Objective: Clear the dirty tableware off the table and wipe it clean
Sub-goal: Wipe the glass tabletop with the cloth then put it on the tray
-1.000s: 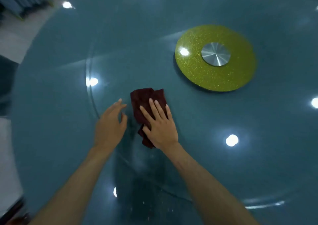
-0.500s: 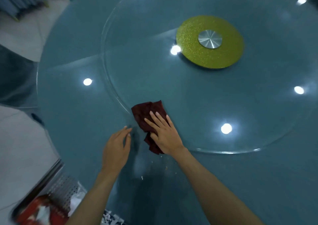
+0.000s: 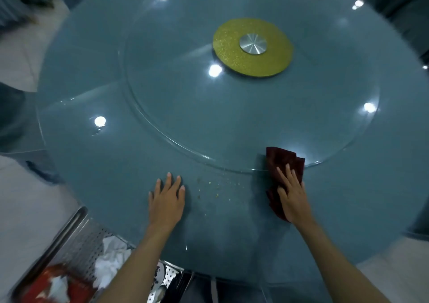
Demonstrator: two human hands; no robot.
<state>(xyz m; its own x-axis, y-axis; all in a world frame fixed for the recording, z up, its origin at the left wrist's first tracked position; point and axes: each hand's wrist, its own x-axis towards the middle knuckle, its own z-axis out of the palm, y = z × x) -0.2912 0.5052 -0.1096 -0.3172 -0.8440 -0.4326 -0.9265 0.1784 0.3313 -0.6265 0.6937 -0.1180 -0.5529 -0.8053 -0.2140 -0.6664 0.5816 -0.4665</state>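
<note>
A round blue-grey table (image 3: 111,177) fills the view, with a clear glass turntable (image 3: 232,121) on it. My right hand (image 3: 293,196) presses flat on a dark red cloth (image 3: 284,163) at the turntable's near rim. My left hand (image 3: 167,201) rests flat on the tabletop, fingers spread and holding nothing. Small yellowish crumbs (image 3: 217,186) lie scattered on the table between my two hands.
A yellow-green disc (image 3: 232,56) with a metal hub (image 3: 253,43) sits at the turntable's centre. Below the table's near left edge stands a perforated metal cart tray (image 3: 76,247) holding crumpled white tissue (image 3: 111,263), something red (image 3: 46,286) and a dish (image 3: 159,277).
My right hand has slid the cloth to the right along the turntable's rim. My left hand moved nearer the table edge and now lies flat. Crumbs have come into view between the hands.
</note>
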